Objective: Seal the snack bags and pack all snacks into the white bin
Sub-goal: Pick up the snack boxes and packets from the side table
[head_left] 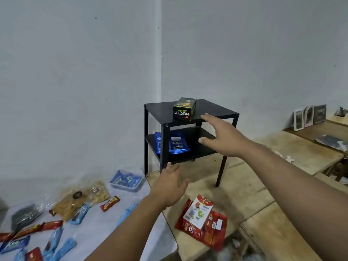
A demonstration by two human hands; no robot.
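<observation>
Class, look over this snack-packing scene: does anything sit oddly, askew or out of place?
Yes. The green and black cardboard biscuit box on the black metal shelf unit stands with its lettering upside down. The white carton lies tilted across the red foil snack bag. No white bin is in view.

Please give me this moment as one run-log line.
right hand: open, reaching toward Nextar box | left hand: open, empty | white bin: unseen
</observation>
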